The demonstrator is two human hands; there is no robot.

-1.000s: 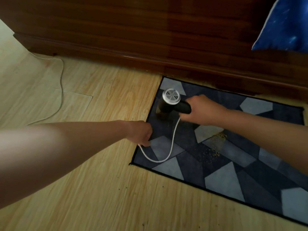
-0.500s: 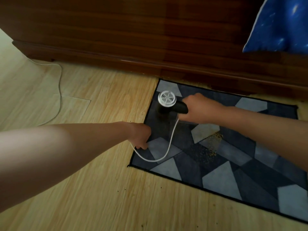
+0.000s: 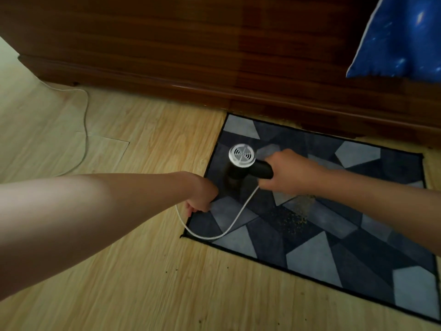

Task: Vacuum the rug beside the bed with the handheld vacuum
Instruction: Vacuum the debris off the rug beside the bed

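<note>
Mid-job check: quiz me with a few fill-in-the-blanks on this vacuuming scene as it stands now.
1. The right hand holds the black ____.
2. Its white cord loops across to the ____.
3. Yellowish crumbs lie on the ____.

Missing words: vacuum; left hand; rug.

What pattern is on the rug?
Grey and dark blue triangles and angled patches on the rug, seen in the head view.

The bed frame (image 3: 191, 56) is glossy wood, rug (image 3: 358, 247) matt cloth (short pile), floor (image 3: 143, 283) smooth wood-grain.
</note>
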